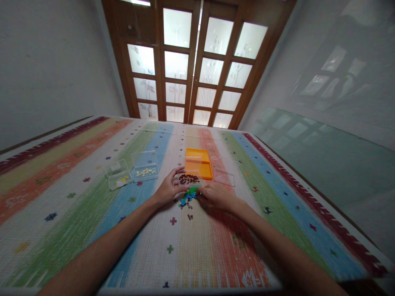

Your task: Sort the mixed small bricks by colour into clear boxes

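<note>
A clear plastic box [202,181] with its lid raised holds many small brown pieces [189,179]. My left hand [167,188] grips the box at its left side, fingers behind and thumb in front. Just in front of the box lies a loose pile of small green and blue pieces [188,196], with a few brown and grey bits [190,216] nearer me. My right hand [212,195] is at the right edge of the pile, its fingers curled together and pointing down. Whatever is between those fingertips is hidden.
Behind the box lies an orange two-part tray [210,164]. A clear lid or shallow tray [224,177] rests to the right. Two open clear boxes stand to the left, one with pale pieces [145,172], the other with yellow and white ones [121,181]. A striped cloth [148,255] covers the table.
</note>
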Motion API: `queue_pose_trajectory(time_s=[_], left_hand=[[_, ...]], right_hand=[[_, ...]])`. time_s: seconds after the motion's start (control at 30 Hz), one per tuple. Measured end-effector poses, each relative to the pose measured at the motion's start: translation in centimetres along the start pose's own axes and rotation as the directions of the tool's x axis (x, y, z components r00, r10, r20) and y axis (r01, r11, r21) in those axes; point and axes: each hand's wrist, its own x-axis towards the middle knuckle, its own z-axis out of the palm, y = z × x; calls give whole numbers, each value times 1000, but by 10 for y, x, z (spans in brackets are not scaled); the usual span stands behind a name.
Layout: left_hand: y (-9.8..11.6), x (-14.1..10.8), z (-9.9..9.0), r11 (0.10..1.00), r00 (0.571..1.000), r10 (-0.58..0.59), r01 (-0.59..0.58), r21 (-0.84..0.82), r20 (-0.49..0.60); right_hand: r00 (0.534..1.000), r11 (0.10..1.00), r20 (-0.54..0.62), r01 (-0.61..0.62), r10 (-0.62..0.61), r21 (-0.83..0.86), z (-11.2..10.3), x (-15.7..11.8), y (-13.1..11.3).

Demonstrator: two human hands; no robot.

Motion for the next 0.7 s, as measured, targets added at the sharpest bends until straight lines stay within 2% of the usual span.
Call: queue_pose_trajectory(time_s=[0.2,0.37,0.57,0.7], left_hand=[[0,-1,0,1000,1000,2,-2,8,25],[0,-1,0,1000,999,-2,1,16,45],[2,-2,0,1000,997,-7,7,3,72],[1,-2,0,1000,996,7,-8,12,89]], right_hand=[[999,995,-54,7,-1,103,-22,-3,3],[993,995,-101,-59,67,81,-32,13,8],[985,985,-25,-168,170,46,-37,40,5],[980,981,32,-195,195,-8,-40,49,-3]])
